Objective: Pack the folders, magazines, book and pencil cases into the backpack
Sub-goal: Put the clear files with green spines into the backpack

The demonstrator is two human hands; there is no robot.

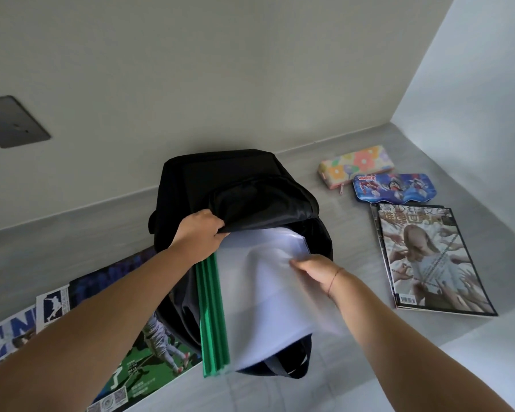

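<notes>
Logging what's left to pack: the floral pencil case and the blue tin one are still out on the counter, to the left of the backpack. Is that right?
Not quite. In the head view the floral pencil case and the blue tin one are still out on the counter, but they lie to the right of the backpack, not the left.

Folders [268,295] — halfway in backpack [235,179]

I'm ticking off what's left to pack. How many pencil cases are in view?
2: a floral pencil case by the back wall, right of the backpack, and a blue cartoon pencil case just in front of it. Others may be hidden inside.
</notes>
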